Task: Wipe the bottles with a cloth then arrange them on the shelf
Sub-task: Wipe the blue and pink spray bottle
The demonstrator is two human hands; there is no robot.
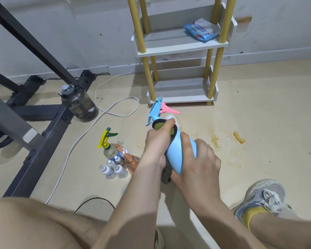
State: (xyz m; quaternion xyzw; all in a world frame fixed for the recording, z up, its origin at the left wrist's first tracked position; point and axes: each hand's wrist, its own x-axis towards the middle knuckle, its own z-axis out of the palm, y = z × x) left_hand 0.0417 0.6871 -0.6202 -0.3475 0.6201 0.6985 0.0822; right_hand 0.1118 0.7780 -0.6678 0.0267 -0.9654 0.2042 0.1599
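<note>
Cloth (pixel 166 173) gripped in left hand (pixel 157 146) against blue spray bottle (pixel 178 153), right hand (pixel 199 165) clasping bottle body

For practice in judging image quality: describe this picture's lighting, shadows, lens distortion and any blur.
Head view, light: soft and even, no hard glare. Head view, shadows: faint, under the shelf and beside the dark jug. Head view, distortion: shelf poles splay upward, wide-angle. Head view, focus: left hand, right hand, cloth and blue spray bottle fairly sharp; small white bottles softer.
</note>
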